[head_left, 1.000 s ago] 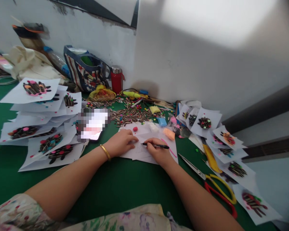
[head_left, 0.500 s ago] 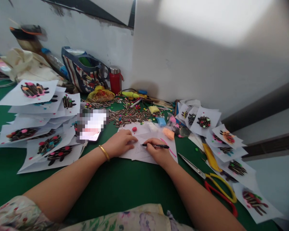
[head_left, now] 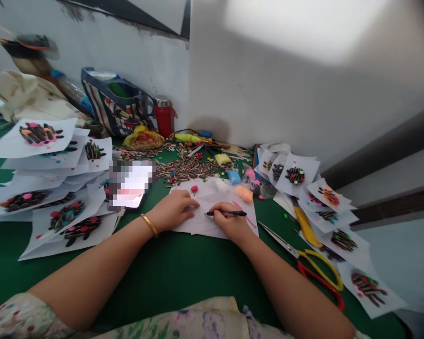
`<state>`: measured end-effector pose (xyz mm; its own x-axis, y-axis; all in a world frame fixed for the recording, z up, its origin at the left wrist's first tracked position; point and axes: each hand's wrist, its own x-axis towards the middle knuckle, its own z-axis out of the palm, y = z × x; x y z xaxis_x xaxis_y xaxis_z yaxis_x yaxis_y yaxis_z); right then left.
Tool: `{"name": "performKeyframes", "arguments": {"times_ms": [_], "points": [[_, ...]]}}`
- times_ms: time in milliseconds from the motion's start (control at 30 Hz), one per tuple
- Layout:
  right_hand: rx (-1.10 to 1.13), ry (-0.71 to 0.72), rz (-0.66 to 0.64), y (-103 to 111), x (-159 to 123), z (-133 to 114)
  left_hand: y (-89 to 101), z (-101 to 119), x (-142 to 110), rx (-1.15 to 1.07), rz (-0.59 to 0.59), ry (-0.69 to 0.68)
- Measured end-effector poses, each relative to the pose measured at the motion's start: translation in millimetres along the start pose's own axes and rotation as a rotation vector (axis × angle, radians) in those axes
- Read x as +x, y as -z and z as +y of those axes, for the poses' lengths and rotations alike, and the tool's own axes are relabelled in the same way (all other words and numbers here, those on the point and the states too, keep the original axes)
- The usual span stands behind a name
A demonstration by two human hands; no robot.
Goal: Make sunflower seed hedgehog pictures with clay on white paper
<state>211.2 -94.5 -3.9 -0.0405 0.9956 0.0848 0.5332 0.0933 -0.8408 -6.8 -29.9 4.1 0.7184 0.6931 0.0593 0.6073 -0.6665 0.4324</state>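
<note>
My right hand [head_left: 231, 220] is closed around a black pen [head_left: 237, 213], whose tip meets a white sheet of paper [head_left: 205, 230] bearing faint dark lines. On the left part of that sheet rests my left hand [head_left: 173, 209], palm down, fingers apart and slightly bent, holding nothing. A gold bangle [head_left: 149, 225] circles the left wrist. Beyond my hands, a red clay lump [head_left: 194, 189], a white clay lump [head_left: 221, 185] and an orange clay lump [head_left: 244, 194] lie on the paper. A pink strip [head_left: 250, 221] runs along its right side.
Red-and-yellow scissors [head_left: 316, 263] and a yellow-handled cutter [head_left: 307, 226] lie at right. Sheets with seed pictures are stacked left [head_left: 38, 183] and right [head_left: 344, 240]. A blurred-out phone [head_left: 136, 183], loose striped seeds [head_left: 183, 169], a red flask [head_left: 164, 117] and a bag [head_left: 116, 106] stand farther back.
The camera view has turned slightly, so the surroundings sit a little farther left. The pen tip has shifted marginally down and left; my left hand stays on the paper.
</note>
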Motion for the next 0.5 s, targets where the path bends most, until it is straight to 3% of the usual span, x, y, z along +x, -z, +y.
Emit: {"name": "performKeyframes", "arguments": {"times_ms": [500], "points": [[0.014,0.022,-0.008,-0.3,-3.6,2.4,-1.8,-2.2,0.4,0.002,0.009,-0.018]]}}
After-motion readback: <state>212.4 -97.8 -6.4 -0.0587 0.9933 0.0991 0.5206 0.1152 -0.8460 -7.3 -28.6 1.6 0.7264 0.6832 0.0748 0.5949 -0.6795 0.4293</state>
